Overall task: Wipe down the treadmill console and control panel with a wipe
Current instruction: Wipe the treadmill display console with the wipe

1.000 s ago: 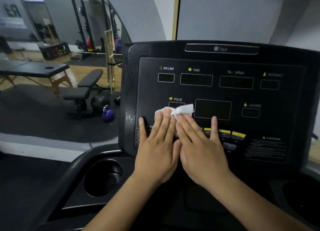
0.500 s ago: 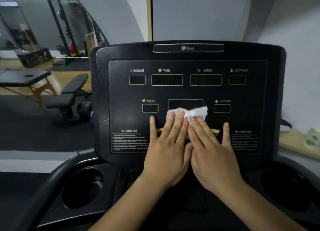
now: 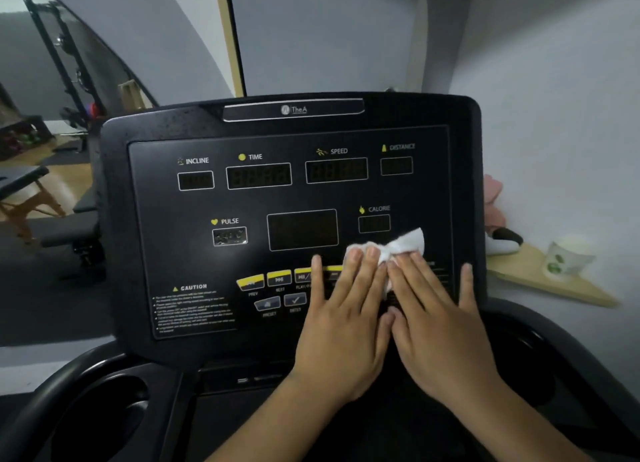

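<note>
The black treadmill console (image 3: 166, 254) faces me, with display windows labelled incline, time, speed, distance, pulse and calorie, and yellow buttons (image 3: 265, 281) in a row below. A crumpled white wipe (image 3: 403, 243) lies against the lower right of the panel, under the calorie window. My left hand (image 3: 346, 323) and my right hand (image 3: 433, 319) lie flat side by side, fingers spread, and press the wipe to the panel with their fingertips. The hands cover the right-hand buttons and the right caution label.
A round cup holder (image 3: 100, 423) is sunk into the tray at lower left. To the right, a wooden corner shelf (image 3: 540, 281) holds a paper cup (image 3: 564, 259) against the white wall. A mirror at left shows weight benches and a rack.
Both hands have slid the wipe to the right along the lower panel, from below the pulse window to below the calorie window. The left buttons are now uncovered.
</note>
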Demonstrator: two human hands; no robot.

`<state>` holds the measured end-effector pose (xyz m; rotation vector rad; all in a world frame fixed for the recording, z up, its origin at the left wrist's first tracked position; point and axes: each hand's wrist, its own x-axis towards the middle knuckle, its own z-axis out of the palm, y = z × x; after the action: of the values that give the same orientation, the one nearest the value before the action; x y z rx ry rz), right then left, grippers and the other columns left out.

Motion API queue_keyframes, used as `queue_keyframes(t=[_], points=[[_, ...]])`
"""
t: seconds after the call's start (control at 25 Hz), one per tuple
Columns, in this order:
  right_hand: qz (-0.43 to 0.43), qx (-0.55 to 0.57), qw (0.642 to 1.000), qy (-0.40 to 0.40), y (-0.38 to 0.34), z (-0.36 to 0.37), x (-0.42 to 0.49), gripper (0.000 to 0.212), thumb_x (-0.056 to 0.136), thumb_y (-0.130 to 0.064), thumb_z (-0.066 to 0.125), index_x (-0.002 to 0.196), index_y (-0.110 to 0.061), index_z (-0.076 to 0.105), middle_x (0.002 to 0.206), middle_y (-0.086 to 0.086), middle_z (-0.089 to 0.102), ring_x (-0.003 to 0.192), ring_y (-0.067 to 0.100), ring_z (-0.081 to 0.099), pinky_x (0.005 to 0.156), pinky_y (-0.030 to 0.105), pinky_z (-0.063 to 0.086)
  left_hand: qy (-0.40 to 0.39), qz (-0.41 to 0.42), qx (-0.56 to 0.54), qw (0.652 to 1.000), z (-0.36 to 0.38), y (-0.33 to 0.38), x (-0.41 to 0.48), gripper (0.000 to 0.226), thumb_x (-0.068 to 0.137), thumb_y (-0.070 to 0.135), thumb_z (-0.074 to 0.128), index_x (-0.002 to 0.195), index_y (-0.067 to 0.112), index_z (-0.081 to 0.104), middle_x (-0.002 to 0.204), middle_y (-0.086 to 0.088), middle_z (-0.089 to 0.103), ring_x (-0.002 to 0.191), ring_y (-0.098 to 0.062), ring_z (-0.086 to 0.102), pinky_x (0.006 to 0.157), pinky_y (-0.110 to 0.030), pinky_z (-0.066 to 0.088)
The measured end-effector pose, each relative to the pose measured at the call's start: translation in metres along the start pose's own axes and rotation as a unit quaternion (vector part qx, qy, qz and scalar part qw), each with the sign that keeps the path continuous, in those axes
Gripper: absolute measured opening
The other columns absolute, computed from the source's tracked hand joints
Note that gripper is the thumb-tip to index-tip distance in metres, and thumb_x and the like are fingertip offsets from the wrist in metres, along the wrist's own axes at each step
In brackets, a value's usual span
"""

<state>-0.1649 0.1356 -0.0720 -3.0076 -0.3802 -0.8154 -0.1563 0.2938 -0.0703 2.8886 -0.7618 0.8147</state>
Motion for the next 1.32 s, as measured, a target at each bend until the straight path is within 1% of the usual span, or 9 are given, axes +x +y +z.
queue_keyframes(t=[0.12,0.24,0.6,0.72,0.8,0.92,1.04,1.2,1.32], points=[[0.000,0.002,1.000,0.014,0.025,-0.005,0.003,0.053,0.096,-0.033,0.029,0.145,-0.012,0.033,0.153,0.006,0.037,0.145,0.018,0.024,0.108,0.070,0.020,-0.002,0.031,0.016,0.999,0.006,0.014,0.011,0.064,0.101,0.044,0.030,0.155,0.010,0.017,0.163,-0.009,0.009,0.151,-0.024,0.002,0.115,-0.063,0.006],[0.031,0.007,0.998,0.050,0.048,-0.017,0.026,0.051,0.097,-0.029,0.031,0.143,-0.011,0.041,0.151,0.007,0.040,0.144,0.018,0.026,0.112,0.067,0.013,0.015,0.038,0.045,0.998,0.001,0.027,0.049,0.064,0.102,0.042,0.024,0.155,0.006,0.013,0.163,-0.015,0.006,0.150,-0.031,-0.001,0.116,-0.064,0.001],[0.057,0.107,0.991,0.057,0.080,0.000,-0.003,0.050,0.097,-0.026,0.036,0.144,-0.009,0.039,0.153,0.010,0.036,0.145,0.017,0.023,0.116,0.058,0.018,0.005,0.076,0.075,0.994,0.014,0.069,0.061,0.066,0.102,0.040,0.026,0.153,0.001,0.013,0.161,-0.022,0.007,0.148,-0.043,-0.001,0.115,-0.064,-0.001],[0.094,0.199,0.970,0.105,0.083,-0.005,0.008,0.048,0.096,-0.012,0.047,0.143,-0.009,0.039,0.154,0.006,0.032,0.143,-0.004,0.005,0.107,0.063,0.033,-0.008,0.055,0.077,0.995,0.011,0.078,0.075,0.068,0.102,0.042,0.024,0.153,0.000,0.007,0.161,-0.025,0.000,0.147,-0.045,-0.006,0.115,-0.065,-0.002],[0.112,0.223,0.965,0.085,0.079,0.000,-0.010,0.052,0.094,-0.010,0.052,0.144,-0.010,0.039,0.154,0.001,0.026,0.139,-0.013,-0.008,0.108,0.062,0.032,-0.021,0.062,0.061,0.996,0.016,0.082,0.061,0.067,0.102,0.041,0.028,0.153,0.001,0.012,0.161,-0.024,0.003,0.147,-0.046,-0.004,0.115,-0.066,0.000],[0.085,0.173,0.980,0.045,0.074,0.013,-0.044,0.050,0.096,-0.023,0.041,0.144,-0.008,0.038,0.154,0.005,0.028,0.146,0.002,0.004,0.117,0.051,0.020,-0.038,0.096,0.074,0.992,0.025,0.078,0.033,0.064,0.101,0.042,0.034,0.152,0.004,0.025,0.161,-0.021,0.013,0.148,-0.043,0.006,0.114,-0.067,0.001],[0.041,0.110,0.993,0.033,0.082,0.009,-0.029,0.051,0.096,-0.024,0.033,0.144,-0.005,0.035,0.153,0.013,0.035,0.146,0.020,0.021,0.117,0.053,0.017,-0.024,0.098,0.094,0.990,0.018,0.075,0.041,0.065,0.100,0.044,0.033,0.152,0.005,0.025,0.160,-0.019,0.016,0.148,-0.039,0.010,0.114,-0.067,-0.004],[0.054,0.126,0.990,0.039,0.067,0.007,-0.017,0.050,0.098,-0.022,0.030,0.145,-0.006,0.033,0.155,0.009,0.029,0.148,0.019,0.016,0.117,0.055,0.016,-0.040,0.064,0.084,0.994,0.014,0.076,0.036,0.067,0.101,0.043,0.029,0.153,0.003,0.018,0.161,-0.020,0.011,0.149,-0.037,0.007,0.113,-0.068,-0.002],[0.041,0.128,0.991,0.021,0.047,0.015,-0.044,0.054,0.094,-0.023,0.032,0.145,-0.006,0.036,0.155,0.010,0.031,0.147,0.019,0.017,0.115,0.055,0.017,-0.065,0.068,0.079,0.993,0.014,0.060,0.006,0.066,0.101,0.045,0.035,0.152,0.006,0.025,0.161,-0.016,0.016,0.150,-0.033,0.010,0.113,-0.069,0.000]])
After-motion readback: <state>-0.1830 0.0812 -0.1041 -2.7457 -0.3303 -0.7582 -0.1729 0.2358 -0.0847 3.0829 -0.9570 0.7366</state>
